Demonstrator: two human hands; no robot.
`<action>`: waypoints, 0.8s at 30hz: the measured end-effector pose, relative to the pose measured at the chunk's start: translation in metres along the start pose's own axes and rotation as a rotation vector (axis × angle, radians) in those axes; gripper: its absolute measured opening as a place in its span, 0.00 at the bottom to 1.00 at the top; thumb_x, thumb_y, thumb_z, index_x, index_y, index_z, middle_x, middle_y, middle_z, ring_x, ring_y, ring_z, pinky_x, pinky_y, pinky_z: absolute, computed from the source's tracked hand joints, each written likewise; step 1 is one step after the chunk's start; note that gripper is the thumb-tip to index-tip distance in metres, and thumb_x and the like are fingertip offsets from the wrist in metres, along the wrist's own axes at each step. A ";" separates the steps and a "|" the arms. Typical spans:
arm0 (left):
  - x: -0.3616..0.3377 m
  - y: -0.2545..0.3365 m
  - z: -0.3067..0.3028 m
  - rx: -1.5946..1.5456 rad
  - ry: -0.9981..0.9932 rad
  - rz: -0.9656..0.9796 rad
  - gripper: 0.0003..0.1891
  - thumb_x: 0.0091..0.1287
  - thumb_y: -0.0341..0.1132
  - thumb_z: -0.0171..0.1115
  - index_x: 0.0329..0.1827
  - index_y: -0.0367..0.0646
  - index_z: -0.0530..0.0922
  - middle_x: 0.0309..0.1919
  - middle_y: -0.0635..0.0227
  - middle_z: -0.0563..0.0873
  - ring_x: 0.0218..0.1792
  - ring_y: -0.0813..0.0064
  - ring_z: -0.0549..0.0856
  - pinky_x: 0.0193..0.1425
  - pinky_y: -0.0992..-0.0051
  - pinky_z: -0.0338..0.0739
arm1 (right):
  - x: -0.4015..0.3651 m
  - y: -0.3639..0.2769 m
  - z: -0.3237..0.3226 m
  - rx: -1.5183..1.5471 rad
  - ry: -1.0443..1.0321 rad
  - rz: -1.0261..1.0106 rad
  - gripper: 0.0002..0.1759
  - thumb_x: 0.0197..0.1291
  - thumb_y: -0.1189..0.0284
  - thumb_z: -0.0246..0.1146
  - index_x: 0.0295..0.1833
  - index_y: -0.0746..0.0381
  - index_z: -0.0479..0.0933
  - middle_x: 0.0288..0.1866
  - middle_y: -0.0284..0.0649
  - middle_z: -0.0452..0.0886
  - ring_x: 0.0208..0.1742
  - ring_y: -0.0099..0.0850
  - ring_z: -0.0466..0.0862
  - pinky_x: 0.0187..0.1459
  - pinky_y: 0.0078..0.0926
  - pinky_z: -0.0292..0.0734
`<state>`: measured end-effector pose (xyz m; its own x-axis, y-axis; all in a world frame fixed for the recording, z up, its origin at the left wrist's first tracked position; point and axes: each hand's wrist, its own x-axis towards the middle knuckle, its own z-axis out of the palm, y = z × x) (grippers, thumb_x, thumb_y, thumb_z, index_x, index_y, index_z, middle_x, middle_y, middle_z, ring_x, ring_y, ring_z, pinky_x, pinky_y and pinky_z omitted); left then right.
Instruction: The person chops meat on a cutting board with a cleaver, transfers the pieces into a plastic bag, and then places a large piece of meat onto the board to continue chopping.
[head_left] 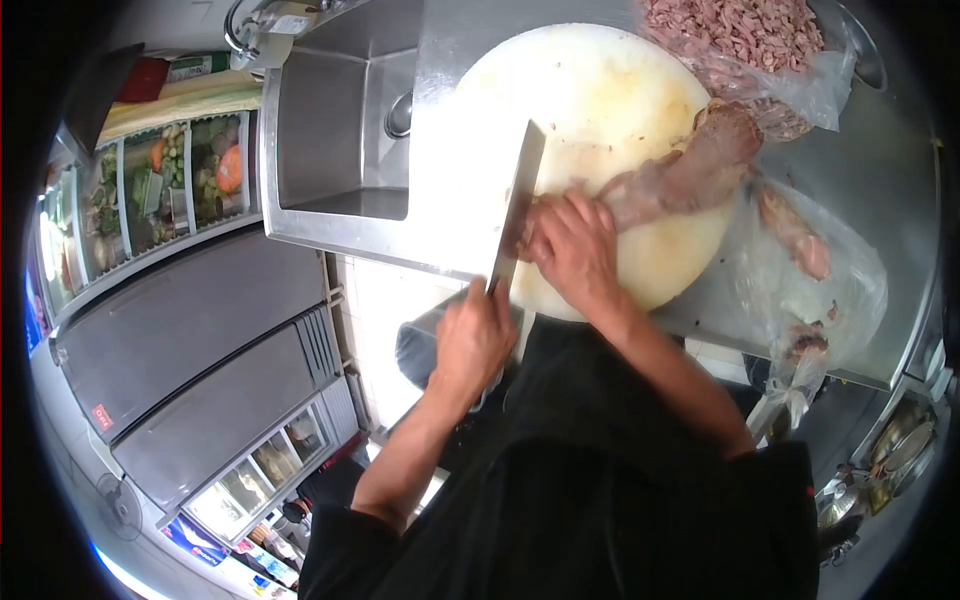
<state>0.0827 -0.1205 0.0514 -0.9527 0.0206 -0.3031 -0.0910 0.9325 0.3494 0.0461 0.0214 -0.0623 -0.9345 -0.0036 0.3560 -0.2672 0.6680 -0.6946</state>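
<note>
My left hand (472,338) is closed around the handle of a cleaver (522,185), whose broad blade points up and away over the round white chopping board (580,75). Fingers curled, my right hand (575,245) presses on the near end of a long piece of cooked meat (690,175), right beside the blade. That meat stretches across the board to its right edge. The contact between blade and meat is partly hidden by my fingers. Small crumbs of meat are scattered on the board.
A heap of chopped meat (735,30) lies in plastic at the back right. Another clear plastic bag (850,270) bears a meat piece (795,232) on the steel counter (840,170). At left are a sink (345,130) and a display fridge (160,190); a dark bin (417,350) stands below.
</note>
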 end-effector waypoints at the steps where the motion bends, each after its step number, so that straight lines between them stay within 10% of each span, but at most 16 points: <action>1: 0.014 0.001 0.008 0.019 0.025 0.024 0.14 0.77 0.34 0.59 0.35 0.30 0.76 0.19 0.39 0.81 0.24 0.35 0.83 0.27 0.47 0.77 | 0.001 0.001 0.000 0.008 0.006 -0.001 0.14 0.56 0.73 0.68 0.50 0.57 0.81 0.57 0.33 0.83 0.63 0.34 0.77 0.62 0.40 0.70; 11: 0.124 0.026 0.011 -0.154 0.163 0.185 0.21 0.77 0.38 0.57 0.32 0.24 0.78 0.22 0.37 0.83 0.25 0.38 0.86 0.28 0.53 0.79 | -0.005 0.003 0.004 0.029 0.010 -0.031 0.20 0.55 0.74 0.66 0.55 0.63 0.79 0.60 0.44 0.81 0.65 0.43 0.77 0.66 0.46 0.69; 19: 0.042 0.037 -0.051 -0.007 -0.167 -0.017 0.22 0.80 0.38 0.54 0.35 0.23 0.78 0.19 0.41 0.82 0.17 0.51 0.86 0.25 0.58 0.80 | -0.005 0.001 0.006 0.016 0.055 0.019 0.18 0.57 0.74 0.65 0.54 0.60 0.78 0.58 0.41 0.80 0.64 0.40 0.77 0.65 0.44 0.70; 24: 0.004 0.033 -0.047 0.048 -0.149 -0.051 0.17 0.77 0.37 0.57 0.32 0.30 0.76 0.24 0.32 0.82 0.32 0.29 0.83 0.38 0.42 0.79 | -0.002 0.001 0.005 0.048 0.075 0.020 0.16 0.56 0.75 0.65 0.52 0.60 0.79 0.55 0.39 0.81 0.62 0.39 0.78 0.64 0.43 0.71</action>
<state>0.0621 -0.1071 0.1033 -0.8932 0.0224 -0.4491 -0.1212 0.9498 0.2883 0.0470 0.0186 -0.0665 -0.9201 0.0658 0.3862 -0.2614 0.6310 -0.7304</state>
